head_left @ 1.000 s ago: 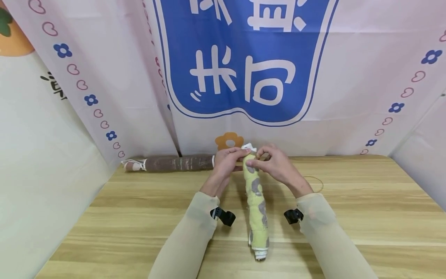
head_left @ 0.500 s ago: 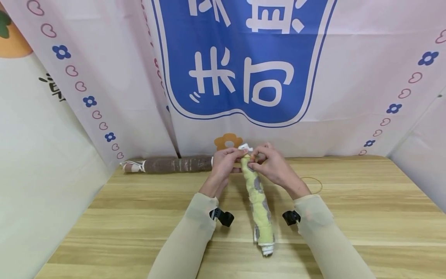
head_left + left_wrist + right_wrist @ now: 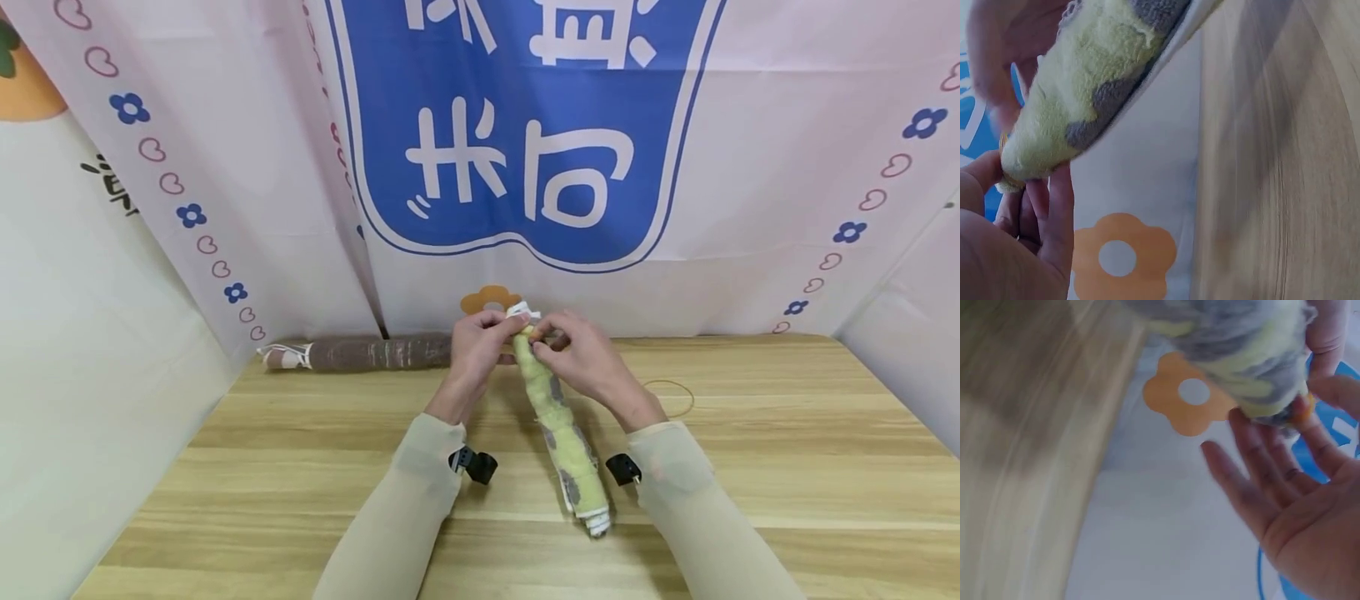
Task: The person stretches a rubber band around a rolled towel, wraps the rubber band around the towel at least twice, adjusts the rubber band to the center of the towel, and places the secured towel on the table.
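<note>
A rolled towel, yellow with grey patches and white layered edges, slants from both hands toward the person. The left hand grips its far end, with the thumb on top and fingers underneath in the left wrist view. An orange-yellow rubber band sits around the towel close to that end. On the other side, the right hand pinches the band between thumb and fingertips, its other fingers spread below the towel in the right wrist view. Some of the band is hidden behind the fingers.
A brown rolled towel, tied with white at its left end, lies along the table's back edge, left of the hands. A loose rubber band lies right of the right hand. The wooden table meets a printed cloth backdrop.
The towel's near end has swung right and slightly away from the person. Both hands have shifted a little left with its far end, still holding there.
</note>
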Demonstrator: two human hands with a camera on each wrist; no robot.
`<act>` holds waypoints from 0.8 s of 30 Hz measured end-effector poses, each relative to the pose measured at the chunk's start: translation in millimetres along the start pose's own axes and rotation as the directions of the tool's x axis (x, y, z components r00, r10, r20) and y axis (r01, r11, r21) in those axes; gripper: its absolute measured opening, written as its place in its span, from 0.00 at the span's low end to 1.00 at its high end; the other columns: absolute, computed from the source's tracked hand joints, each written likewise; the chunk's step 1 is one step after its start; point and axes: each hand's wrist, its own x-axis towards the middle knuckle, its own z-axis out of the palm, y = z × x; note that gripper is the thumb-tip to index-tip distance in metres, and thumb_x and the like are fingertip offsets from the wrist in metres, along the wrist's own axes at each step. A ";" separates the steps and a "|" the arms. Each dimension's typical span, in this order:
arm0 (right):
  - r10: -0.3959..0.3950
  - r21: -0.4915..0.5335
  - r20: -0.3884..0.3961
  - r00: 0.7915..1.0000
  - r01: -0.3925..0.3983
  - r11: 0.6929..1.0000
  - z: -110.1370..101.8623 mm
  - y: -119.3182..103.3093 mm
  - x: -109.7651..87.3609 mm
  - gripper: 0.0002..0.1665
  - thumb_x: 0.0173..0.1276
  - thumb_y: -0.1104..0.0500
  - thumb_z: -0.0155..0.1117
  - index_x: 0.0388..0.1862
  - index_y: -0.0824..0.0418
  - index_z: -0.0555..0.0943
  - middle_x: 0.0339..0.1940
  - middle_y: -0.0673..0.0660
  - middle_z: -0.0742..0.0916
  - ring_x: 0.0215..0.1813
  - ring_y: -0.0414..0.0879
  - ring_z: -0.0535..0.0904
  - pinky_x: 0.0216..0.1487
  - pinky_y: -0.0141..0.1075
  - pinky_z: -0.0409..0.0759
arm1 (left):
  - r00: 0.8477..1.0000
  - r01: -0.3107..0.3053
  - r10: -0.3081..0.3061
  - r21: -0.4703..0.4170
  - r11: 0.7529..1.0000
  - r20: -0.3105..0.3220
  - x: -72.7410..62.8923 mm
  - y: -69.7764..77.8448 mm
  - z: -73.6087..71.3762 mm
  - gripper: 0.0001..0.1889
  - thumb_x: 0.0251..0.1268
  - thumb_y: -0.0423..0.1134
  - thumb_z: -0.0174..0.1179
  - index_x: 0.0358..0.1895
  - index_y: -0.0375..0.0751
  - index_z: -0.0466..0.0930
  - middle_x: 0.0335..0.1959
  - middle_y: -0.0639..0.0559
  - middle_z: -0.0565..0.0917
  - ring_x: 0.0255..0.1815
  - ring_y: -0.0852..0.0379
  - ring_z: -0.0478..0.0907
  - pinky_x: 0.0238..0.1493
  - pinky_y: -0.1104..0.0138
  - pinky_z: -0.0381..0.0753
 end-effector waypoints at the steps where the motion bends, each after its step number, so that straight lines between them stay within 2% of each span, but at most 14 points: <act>1: 0.026 -0.009 0.007 1.000 -0.025 1.000 -0.6 -2.7 -0.2 0.05 0.73 0.61 0.73 0.44 0.61 0.86 0.47 0.58 0.85 0.48 0.56 0.86 0.47 0.47 0.88 | 1.000 -0.011 0.012 0.010 1.000 -0.006 -0.8 1.1 0.4 0.10 0.66 0.40 0.76 0.33 0.37 0.88 0.37 0.47 0.86 0.34 0.55 0.84 0.32 0.62 0.89; 6: 0.110 -0.059 0.013 0.994 -0.110 0.992 -0.3 -12.6 -0.6 0.16 0.70 0.50 0.79 0.42 0.59 0.83 0.43 0.54 0.88 0.46 0.53 0.87 0.44 0.46 0.86 | 0.996 -0.056 0.062 0.104 0.993 -0.057 -4.2 4.3 3.3 0.11 0.63 0.40 0.78 0.29 0.40 0.87 0.34 0.50 0.84 0.33 0.57 0.80 0.36 0.61 0.87; 9: 0.132 -0.058 -0.009 0.991 -0.133 0.989 1.6 -14.5 -0.7 0.18 0.68 0.49 0.80 0.41 0.59 0.83 0.41 0.54 0.90 0.44 0.52 0.87 0.42 0.44 0.85 | 0.994 -0.075 0.086 0.147 0.986 -0.071 -4.9 5.2 5.3 0.11 0.62 0.41 0.79 0.28 0.42 0.87 0.33 0.52 0.84 0.32 0.57 0.79 0.36 0.59 0.86; 12: 0.141 -0.034 -0.028 0.990 -0.142 0.989 3.2 -14.5 -1.1 0.18 0.68 0.50 0.80 0.41 0.60 0.82 0.40 0.55 0.90 0.43 0.51 0.87 0.42 0.44 0.85 | 0.994 -0.083 0.092 0.134 0.987 -0.058 -5.0 5.2 5.6 0.11 0.62 0.42 0.79 0.28 0.42 0.86 0.33 0.51 0.85 0.31 0.57 0.80 0.34 0.61 0.85; 14: 0.146 -0.002 -0.033 0.989 -0.146 0.989 3.4 -13.4 -1.4 0.17 0.68 0.52 0.78 0.42 0.62 0.82 0.41 0.57 0.91 0.43 0.52 0.88 0.43 0.44 0.86 | 0.995 -0.090 0.094 0.111 0.990 -0.032 -4.4 4.7 5.2 0.11 0.63 0.42 0.79 0.30 0.42 0.87 0.34 0.51 0.85 0.32 0.57 0.80 0.32 0.64 0.85; 17: 0.170 0.074 -0.037 0.985 -0.167 0.983 2.0 -10.7 -1.7 0.13 0.69 0.57 0.75 0.43 0.64 0.82 0.44 0.60 0.90 0.45 0.53 0.87 0.46 0.44 0.86 | 0.996 -0.080 0.078 0.056 0.995 0.038 -2.4 3.0 3.3 0.11 0.65 0.44 0.77 0.35 0.41 0.88 0.40 0.50 0.85 0.38 0.56 0.82 0.38 0.62 0.87; 21: 0.222 0.198 -0.019 0.975 -0.214 0.956 -2.4 -7.9 -0.9 0.12 0.70 0.60 0.73 0.44 0.65 0.81 0.46 0.62 0.88 0.48 0.54 0.84 0.44 0.43 0.86 | 0.988 -0.051 0.051 -0.003 0.999 0.146 1.0 1.8 0.4 0.11 0.71 0.44 0.71 0.42 0.38 0.88 0.51 0.48 0.81 0.48 0.51 0.84 0.49 0.54 0.89; 24: 0.252 0.272 0.012 0.968 -0.246 0.931 -5.9 -6.5 -0.2 0.12 0.71 0.59 0.73 0.45 0.65 0.81 0.48 0.62 0.86 0.49 0.54 0.83 0.42 0.42 0.87 | 0.981 -0.021 0.027 -0.032 0.999 0.193 2.1 2.4 -1.9 0.11 0.73 0.42 0.68 0.46 0.37 0.87 0.54 0.46 0.78 0.51 0.48 0.84 0.52 0.52 0.88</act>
